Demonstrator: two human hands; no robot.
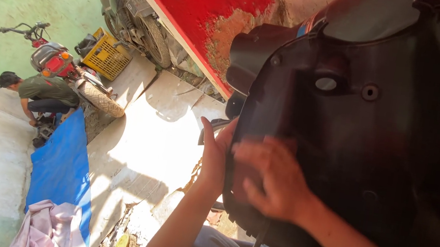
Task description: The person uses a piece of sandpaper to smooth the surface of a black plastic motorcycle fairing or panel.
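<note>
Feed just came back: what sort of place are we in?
Likely an outdoor motorcycle repair yard: a red motorcycle, another person crouched by parts, and both hands on a black scooter panel.

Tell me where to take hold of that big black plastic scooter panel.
Grip the black panel on its curved left edge, coming from the left, probably: that rim is bare and thin enough to wrap. The left hand already holds there; the right hand lies flat on the broad face, which offers no grip.

left hand (214,154) grips panel edge | right hand (275,178) flat on black panel (368,145)
</note>
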